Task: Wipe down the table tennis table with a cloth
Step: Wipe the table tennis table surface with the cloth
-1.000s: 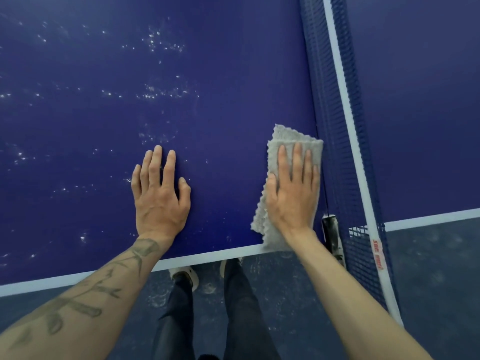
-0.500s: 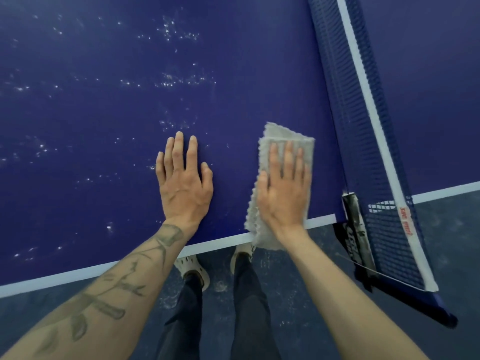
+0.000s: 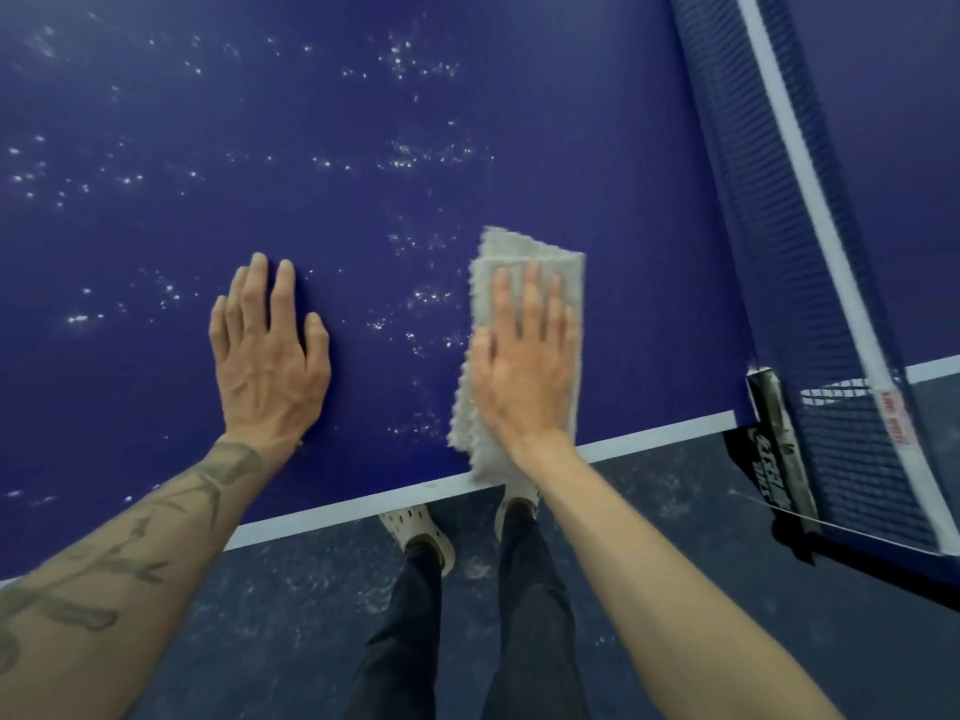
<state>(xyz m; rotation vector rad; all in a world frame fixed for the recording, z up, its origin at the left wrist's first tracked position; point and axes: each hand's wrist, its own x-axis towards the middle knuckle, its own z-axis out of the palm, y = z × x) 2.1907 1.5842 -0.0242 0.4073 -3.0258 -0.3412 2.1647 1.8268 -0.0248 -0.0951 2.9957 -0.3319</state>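
Dim bluish light, soft wide-angle blur

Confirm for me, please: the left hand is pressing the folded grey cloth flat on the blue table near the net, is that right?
Not quite: in the head view it is the right hand that presses the folded grey cloth flat on the blue table near the net. The left hand rests bare on the table.

A dark grey-blue floor [image 3: 291,605] is seen below the table's near edge, mottled with pale scuffs and speckles. It is evenly lit, without hard shadows. No walls, windows or other furniture can be made out.
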